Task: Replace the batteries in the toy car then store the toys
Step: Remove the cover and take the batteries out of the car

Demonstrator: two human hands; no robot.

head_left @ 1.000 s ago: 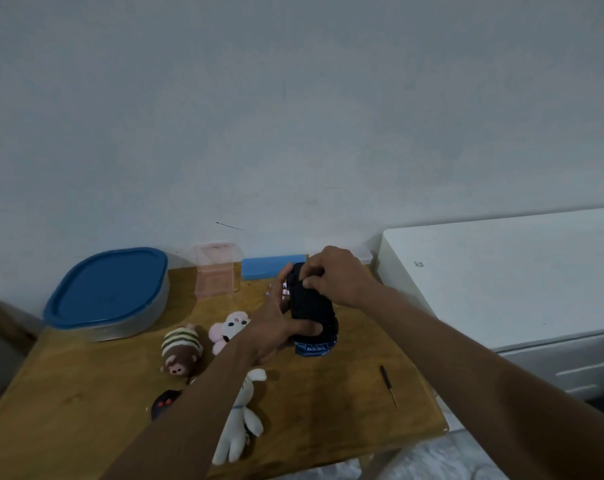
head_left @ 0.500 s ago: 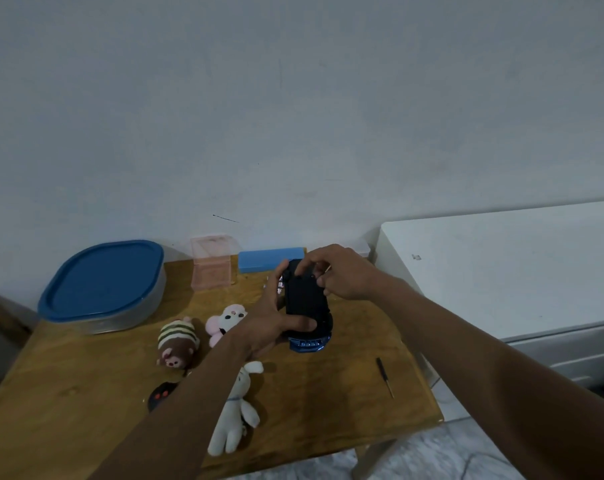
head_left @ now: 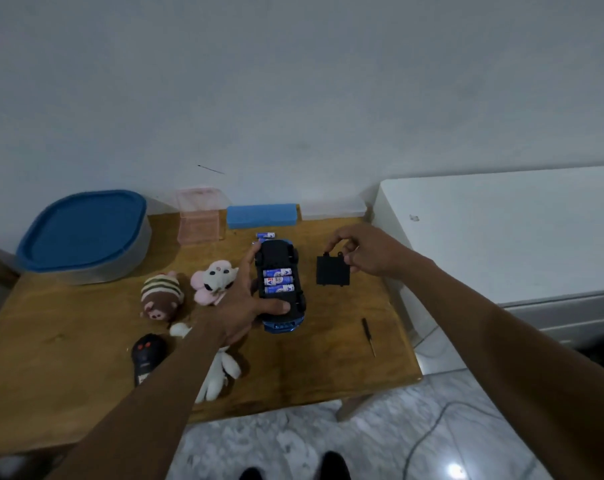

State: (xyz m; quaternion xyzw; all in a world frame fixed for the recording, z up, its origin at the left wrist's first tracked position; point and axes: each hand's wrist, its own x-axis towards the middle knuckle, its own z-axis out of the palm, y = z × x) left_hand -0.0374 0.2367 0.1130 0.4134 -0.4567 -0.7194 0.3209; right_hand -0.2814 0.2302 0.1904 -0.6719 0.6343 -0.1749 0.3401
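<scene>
A blue toy car (head_left: pixel 281 271) lies upside down at the middle of the wooden table (head_left: pixel 68 341), its black underside up. My left hand (head_left: pixel 239 306) grips it from the left side. The battery bay is uncovered and shows three blue-and-white batteries (head_left: pixel 278 280) side by side. To the car's right, my right hand (head_left: pixel 366 251) pinches the top edge of the black battery cover (head_left: pixel 332 270) and holds it apart from the car. Loose batteries (head_left: pixel 266 234) lie just behind the car. A small screwdriver (head_left: pixel 368 335) rests near the table's right edge.
A grey tub with a blue lid (head_left: pixel 84 233) stands at the back left, then a clear pink box (head_left: pixel 200 220), a blue box (head_left: pixel 261 215) and a clear box (head_left: pixel 331 208). Plush toys (head_left: pixel 162 295) and a black remote (head_left: pixel 147 355) lie left of the car. A white cabinet (head_left: pixel 501 230) is on the right.
My right hand has lifted the black cover off the car's underside and carried it to the right, baring the batteries. My left hand still holds the car.
</scene>
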